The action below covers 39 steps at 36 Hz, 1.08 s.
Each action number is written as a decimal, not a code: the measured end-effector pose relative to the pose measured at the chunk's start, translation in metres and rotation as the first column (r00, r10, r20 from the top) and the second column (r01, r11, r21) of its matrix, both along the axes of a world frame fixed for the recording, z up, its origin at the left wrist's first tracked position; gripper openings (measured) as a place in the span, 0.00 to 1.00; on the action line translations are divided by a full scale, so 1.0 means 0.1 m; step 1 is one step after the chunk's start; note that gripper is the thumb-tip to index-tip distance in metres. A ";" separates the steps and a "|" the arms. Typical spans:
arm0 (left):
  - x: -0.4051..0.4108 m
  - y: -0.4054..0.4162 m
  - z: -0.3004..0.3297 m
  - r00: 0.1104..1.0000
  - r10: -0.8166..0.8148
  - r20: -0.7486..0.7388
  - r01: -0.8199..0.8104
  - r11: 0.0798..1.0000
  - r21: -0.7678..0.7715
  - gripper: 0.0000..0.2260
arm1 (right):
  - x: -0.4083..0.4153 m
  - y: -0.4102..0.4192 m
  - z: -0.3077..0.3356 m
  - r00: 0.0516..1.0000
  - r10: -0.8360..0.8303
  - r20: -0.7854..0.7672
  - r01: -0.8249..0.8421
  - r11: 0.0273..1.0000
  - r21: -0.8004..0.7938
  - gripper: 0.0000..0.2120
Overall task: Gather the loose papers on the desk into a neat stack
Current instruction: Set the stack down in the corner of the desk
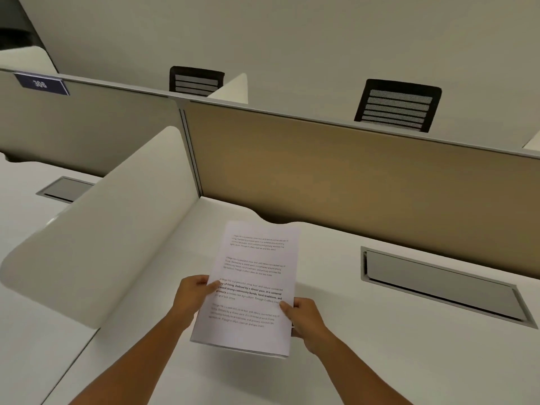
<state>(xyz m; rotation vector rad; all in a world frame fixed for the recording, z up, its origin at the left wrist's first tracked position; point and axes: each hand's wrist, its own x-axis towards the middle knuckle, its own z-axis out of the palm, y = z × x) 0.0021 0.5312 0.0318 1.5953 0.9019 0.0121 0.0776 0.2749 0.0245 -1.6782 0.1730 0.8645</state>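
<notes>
A stack of white printed papers (254, 276) is held a little above the white desk (380, 346), its edges lined up and its near end raised. My left hand (193, 296) grips the stack's left edge with the thumb on top. My right hand (304, 317) grips the right edge near the lower corner, thumb on the page. The top sheet carries several short blocks of text. No other loose sheet shows on the desk.
A tan partition panel (350, 182) closes the back of the desk. A white curved side divider (117, 229) stands on the left. A grey cable hatch (441, 285) is set in the desk at the right. Two black mesh chairs (397, 105) stand beyond the partition.
</notes>
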 end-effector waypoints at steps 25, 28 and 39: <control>1.32 1.69 -0.75 0.957 0.260 -0.129 -0.207 0.924 0.323 0.11 | 1.11 2.02 -0.81 0.994 -0.094 0.049 0.101 0.980 -0.173 0.05; 1.41 1.83 -0.87 0.951 0.265 -0.158 -0.198 0.918 0.344 0.13 | 1.22 2.18 -0.90 0.996 -0.077 0.041 0.084 0.977 -0.196 0.06; 1.59 2.04 -1.25 0.939 0.273 -0.207 -0.178 0.905 0.387 0.11 | 1.40 2.49 -1.14 0.997 -0.065 0.031 0.071 0.945 -0.320 0.07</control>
